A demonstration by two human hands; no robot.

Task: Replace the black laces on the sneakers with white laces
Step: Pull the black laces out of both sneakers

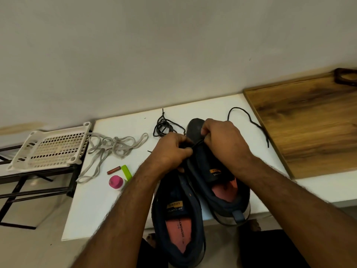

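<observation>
Two dark blue sneakers with pink insoles lie on the white table point(119, 206). The left sneaker point(179, 225) is nearer me, the right sneaker point(218, 182) points away. My left hand point(170, 151) and my right hand point(222, 136) both pinch a black lace point(249, 118) over the right sneaker's eyelets; its free end trails off to the right across the table. A loose black lace point(164, 126) is bundled behind my left hand. The white laces point(114, 147) lie tangled at the table's left.
A white perforated tray point(48, 149) sits on a black metal rack at the left. A pink cap point(116, 181), a green stick point(127, 172) and a small red tube point(114, 169) lie near the white laces. A wooden board point(309, 120) lies at the right, against the wall.
</observation>
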